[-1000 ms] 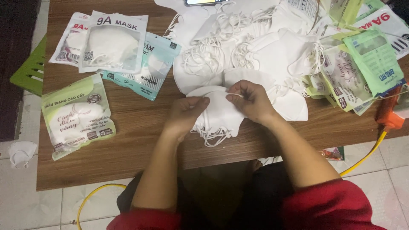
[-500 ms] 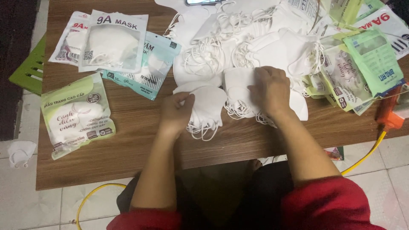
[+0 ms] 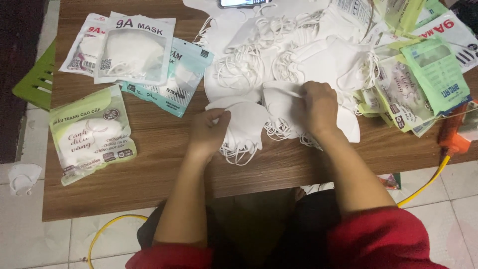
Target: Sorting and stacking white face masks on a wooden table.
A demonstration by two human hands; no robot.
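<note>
Left hand (image 3: 211, 130) closed on the left edge of a small stack of white masks (image 3: 242, 125), thumb on top, fingers curled beneath; stack lying flat on the wooden table (image 3: 164, 169) near its front edge, ear loops trailing out below. Right hand (image 3: 319, 107) set palm down on a second stack of white masks (image 3: 283, 105) just beside the first, fingertips pinched on its upper edge. Two stacks touching or nearly so; exact gap not discernible.

Behind both stacks, a loose heap of white masks (image 3: 279, 55) with tangled ear loops, spread over the middle rear of the table.

Left part of the table: a green and white packet (image 3: 91, 133) lying flat, well apart from the left hand; further back, a clear white packet (image 3: 134, 49) overlapping a teal packet (image 3: 177, 79).

Right part of the table: a pile of empty green packets (image 3: 423, 79), near the right hand but not touching.

At the right edge, an orange tool (image 3: 454, 130) with a yellow cable (image 3: 423, 185) hanging to the tiled floor. One stray white mask (image 3: 22, 177) on the floor, left of the table. Red sleeves at both upper arms.
</note>
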